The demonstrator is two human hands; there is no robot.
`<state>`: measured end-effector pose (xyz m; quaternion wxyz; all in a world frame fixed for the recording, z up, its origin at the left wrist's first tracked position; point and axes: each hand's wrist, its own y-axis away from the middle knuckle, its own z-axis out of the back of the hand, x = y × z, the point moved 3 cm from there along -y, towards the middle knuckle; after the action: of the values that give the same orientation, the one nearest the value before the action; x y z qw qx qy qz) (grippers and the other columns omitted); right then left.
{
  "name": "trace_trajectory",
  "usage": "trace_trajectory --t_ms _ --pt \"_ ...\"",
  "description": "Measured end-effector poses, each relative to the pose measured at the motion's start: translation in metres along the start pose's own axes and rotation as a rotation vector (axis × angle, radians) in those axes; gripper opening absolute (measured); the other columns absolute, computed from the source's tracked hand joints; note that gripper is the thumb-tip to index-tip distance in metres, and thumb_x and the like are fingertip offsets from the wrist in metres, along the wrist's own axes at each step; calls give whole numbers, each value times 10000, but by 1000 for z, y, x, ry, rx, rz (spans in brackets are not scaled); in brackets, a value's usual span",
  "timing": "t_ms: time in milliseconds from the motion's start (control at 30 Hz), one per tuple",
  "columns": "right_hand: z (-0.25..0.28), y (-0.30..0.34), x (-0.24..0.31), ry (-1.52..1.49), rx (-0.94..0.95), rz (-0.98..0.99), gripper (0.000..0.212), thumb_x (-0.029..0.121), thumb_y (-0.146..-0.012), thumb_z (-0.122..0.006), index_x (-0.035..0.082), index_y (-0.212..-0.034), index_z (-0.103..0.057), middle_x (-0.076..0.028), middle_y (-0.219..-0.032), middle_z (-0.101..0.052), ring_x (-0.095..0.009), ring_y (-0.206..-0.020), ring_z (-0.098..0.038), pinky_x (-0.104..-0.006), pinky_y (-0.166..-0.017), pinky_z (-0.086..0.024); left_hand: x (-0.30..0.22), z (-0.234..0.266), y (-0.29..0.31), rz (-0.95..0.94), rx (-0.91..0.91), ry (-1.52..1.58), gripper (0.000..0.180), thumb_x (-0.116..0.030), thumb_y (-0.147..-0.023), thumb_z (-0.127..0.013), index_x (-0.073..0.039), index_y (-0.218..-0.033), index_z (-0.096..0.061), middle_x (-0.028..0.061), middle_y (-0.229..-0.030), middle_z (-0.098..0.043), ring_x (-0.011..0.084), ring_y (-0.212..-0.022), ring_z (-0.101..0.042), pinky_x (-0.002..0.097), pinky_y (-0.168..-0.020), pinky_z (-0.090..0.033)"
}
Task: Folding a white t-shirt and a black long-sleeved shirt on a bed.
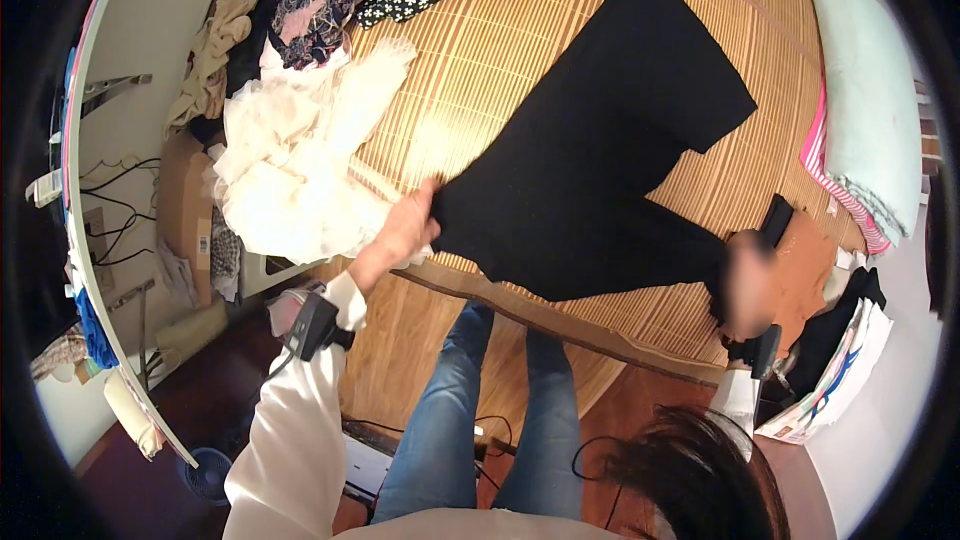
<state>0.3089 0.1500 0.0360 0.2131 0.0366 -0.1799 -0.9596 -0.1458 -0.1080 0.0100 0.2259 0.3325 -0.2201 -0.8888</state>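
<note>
Bamboo-slat mat, tan and striped, across most of the view. Black garment spread flat over its middle, close to the near edge. Slants along its long axis from lower left to upper right; points a broad, squared end to the far right and a narrower part to the right. Sheer white fabric heaped at left. Folded pale green bedding at far right. Dark hair at lower right, hiding part of the right sleeve. White package with coloured print, wording illegible. Right hand at the narrower part, heavily blurred; cannot tell how the fingers sit. Left hand touching the garment's left edge, fingertips blurred; cannot tell whether pinching. Tiny label on cardboard at left, unreadable.
</note>
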Motion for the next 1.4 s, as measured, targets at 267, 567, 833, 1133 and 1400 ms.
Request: trace_trajectory --t_ms 267,567,833,1133,1400 --pt "28 -27 63 -224 -29 310 854 225 -610 -815 71 -1336 -392 -184 -1346 -402 -373 -1222 -416 -427 -995 -383 -17 -32 40 108 -383 39 561 -13 -711 -653 -11 -1204 -386 290 -1041 -517 462 -941 -529 483 -770 -459" --pt "67 -160 116 100 -210 255 622 135 -691 -744 149 -1242 -455 -101 -1231 -475 -301 -1127 -481 -427 -908 -420 -13 -15 58 412 -300 1109 107 17 -815 -481 -52 -890 -448 34 -657 -469 158 -332 -486 246 -262 -371" --pt "-41 -40 142 -222 189 184 328 190 -729 -608 22 -980 -478 -202 -913 -591 -396 -824 -608 -466 -719 -516 -29 167 30 136 -657 834 221 -14 -880 -374 72 -1077 -426 146 -916 -580 271 -641 -668 316 -564 -567" --pt "-69 78 175 -1513 35 -271 270 133 -835 -631 -30 -1008 -503 -154 -946 -619 -180 -805 -605 -329 -694 -513 -341 196 -76 -1083 -505 740 570 -14 -882 -547 -43 -1388 -285 141 -1479 -208 286 -1300 -354 363 -1044 -346" --pt "-53 34 63 -1040 -331 -226 326 121 -833 -627 1 -1122 -535 -160 -1038 -562 -248 -902 -580 -318 -784 -485 -169 35 -111 -158 -453 -64 604 -173 -788 -674 86 -1225 -346 316 -1220 -398 468 -1093 -448 461 -945 -402"
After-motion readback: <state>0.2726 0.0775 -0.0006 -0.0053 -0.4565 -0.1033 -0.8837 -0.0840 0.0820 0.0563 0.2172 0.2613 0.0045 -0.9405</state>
